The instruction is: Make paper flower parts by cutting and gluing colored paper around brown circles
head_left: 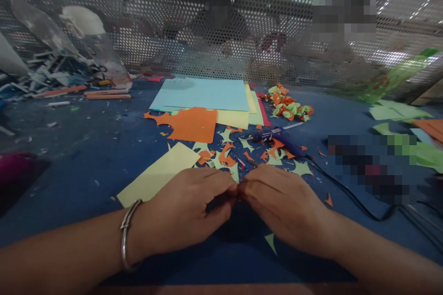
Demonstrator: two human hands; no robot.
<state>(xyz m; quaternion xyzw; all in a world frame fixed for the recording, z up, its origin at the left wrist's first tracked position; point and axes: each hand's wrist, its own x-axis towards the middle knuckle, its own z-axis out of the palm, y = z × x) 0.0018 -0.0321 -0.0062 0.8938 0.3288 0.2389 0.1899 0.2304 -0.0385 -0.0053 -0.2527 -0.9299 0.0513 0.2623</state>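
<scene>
My left hand (187, 205) and my right hand (289, 207) meet at the front middle of the blue table, both closed, fingertips pinched together. Whatever lies between the fingertips is too small and hidden to make out. A silver bangle (125, 235) circles my left wrist. Partly behind my left hand lies a pale yellow paper sheet (157, 177). Just beyond the fingers spread cut scraps of green and orange paper (226, 156). A dark purple glue gun (265, 135) rests among them, its cord trailing right. One green scrap (271, 242) lies below my right hand.
Behind the scraps are a cut orange sheet (197, 125), stacked blue sheets (204, 94) and a heap of curled paper pieces (288, 103). A white-capped bottle (104, 53) stands back left. Green paper (398, 110) lies right. A perforated metal screen (155, 46) closes off the back.
</scene>
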